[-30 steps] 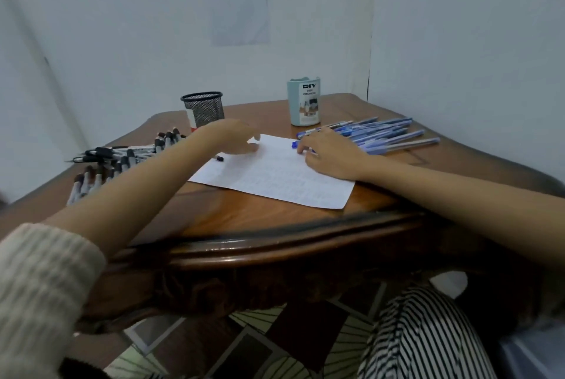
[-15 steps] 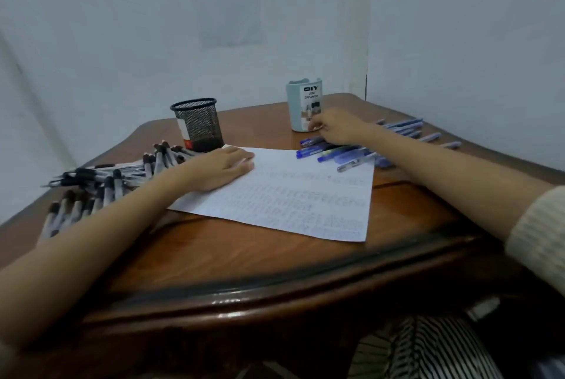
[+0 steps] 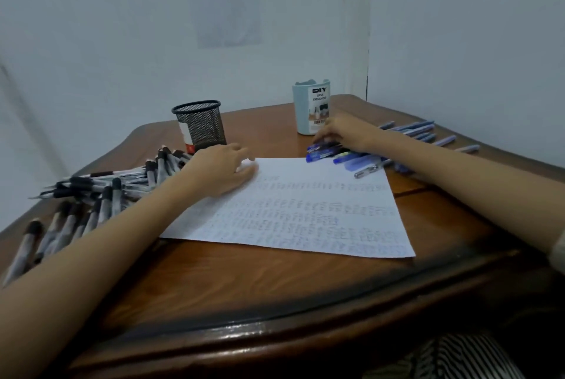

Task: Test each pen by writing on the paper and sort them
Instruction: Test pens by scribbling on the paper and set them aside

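Paper (image 3: pixel 305 207) lies flat mid-table, its far left corner pinned under the left hand (image 3: pixel 223 169), fingers spread. Right hand (image 3: pixel 348 134) rests on the blue pens (image 3: pixel 342 155) beside the sheet; whether its fingers grip one, I cannot tell.

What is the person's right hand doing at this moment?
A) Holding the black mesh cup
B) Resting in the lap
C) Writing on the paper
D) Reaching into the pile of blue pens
D: the right hand lies on the blue pens beside the light blue pen holder, off the paper, while the left hand rests flat on the sheet's left edge.
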Demonstrator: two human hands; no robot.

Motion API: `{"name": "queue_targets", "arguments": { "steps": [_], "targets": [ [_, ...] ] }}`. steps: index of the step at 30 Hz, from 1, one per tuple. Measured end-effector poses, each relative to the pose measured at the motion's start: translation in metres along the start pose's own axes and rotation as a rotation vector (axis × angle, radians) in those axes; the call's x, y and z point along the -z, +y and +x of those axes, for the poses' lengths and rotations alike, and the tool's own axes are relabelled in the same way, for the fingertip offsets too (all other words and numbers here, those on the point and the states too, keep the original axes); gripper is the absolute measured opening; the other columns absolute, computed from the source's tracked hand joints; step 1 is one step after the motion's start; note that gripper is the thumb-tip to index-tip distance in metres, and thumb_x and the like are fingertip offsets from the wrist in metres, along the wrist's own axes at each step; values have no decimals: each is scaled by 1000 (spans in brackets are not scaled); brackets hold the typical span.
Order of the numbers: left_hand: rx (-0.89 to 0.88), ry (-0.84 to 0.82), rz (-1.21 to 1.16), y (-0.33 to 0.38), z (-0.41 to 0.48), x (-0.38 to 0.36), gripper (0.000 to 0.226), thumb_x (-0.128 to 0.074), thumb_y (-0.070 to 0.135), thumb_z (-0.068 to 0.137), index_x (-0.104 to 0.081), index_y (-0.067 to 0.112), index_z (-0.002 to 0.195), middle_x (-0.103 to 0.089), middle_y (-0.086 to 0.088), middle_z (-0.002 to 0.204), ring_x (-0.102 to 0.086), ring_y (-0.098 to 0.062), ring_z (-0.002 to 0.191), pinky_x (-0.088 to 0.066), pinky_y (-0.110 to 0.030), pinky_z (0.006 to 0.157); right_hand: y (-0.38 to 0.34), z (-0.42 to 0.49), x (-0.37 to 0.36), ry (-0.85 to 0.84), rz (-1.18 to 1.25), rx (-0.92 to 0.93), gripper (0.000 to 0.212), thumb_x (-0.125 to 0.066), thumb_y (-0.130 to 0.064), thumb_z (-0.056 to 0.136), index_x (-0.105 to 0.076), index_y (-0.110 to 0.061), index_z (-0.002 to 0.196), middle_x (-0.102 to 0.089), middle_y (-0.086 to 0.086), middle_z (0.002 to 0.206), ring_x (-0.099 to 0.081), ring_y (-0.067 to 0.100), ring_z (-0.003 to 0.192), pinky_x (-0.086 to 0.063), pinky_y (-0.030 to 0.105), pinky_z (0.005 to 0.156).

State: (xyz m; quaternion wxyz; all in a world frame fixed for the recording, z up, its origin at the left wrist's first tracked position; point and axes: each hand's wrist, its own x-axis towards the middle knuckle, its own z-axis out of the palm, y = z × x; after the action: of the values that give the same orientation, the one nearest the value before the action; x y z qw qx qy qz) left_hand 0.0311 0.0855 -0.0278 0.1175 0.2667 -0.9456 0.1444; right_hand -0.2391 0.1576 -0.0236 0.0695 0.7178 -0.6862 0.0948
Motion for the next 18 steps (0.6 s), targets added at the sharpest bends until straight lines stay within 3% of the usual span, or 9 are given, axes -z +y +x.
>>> {"name": "queue_targets", "arguments": {
  "steps": [7,10,13,15,18],
  "targets": [
    [33,-25,-92,-8,-7,3,33,-39,19,98,-55,20,126,-50,1,104,-46,-12,89,-36,-25,72,0,-4,0,83,19,-1,24,-55,-16,93,-67,-14,114,-57,14,114,-50,26,106,-38,32,84],
    [61,-101,-162,-7,-12,4,37,-38,21,99,-48,18,135,-51,-5,123,-49,-19,110,-35,-24,86,-3,-6,-1,192,-9,17,22,-61,-16,88,-68,-11,109,-58,13,113,-52,26,106,-35,27,77],
    [83,-254,-255,-11,-15,5,42,-31,28,101,-37,18,142,-36,-4,148,-32,-19,135,-20,-29,110,-7,-10,-2,295,-45,88,20,-63,-17,87,-62,-7,105,-63,11,114,-57,26,105,-36,27,76],
    [109,-256,-310,-19,-17,6,41,-32,26,101,-39,18,140,-36,-3,148,-31,-17,136,-19,-29,111,-11,-12,-2,341,-184,213,18,-61,-18,89,-59,-8,104,-65,11,113,-60,29,104,-39,32,80],
    [178,-274,-313,-33,-21,8,40,-37,24,100,-41,19,139,-38,-5,146,-31,-20,136,-19,-30,110,-23,-12,-2,445,-320,426,20,-69,-7,82,-60,-8,100,-68,14,99,-65,34,88,-48,42,78]
  ]
}}
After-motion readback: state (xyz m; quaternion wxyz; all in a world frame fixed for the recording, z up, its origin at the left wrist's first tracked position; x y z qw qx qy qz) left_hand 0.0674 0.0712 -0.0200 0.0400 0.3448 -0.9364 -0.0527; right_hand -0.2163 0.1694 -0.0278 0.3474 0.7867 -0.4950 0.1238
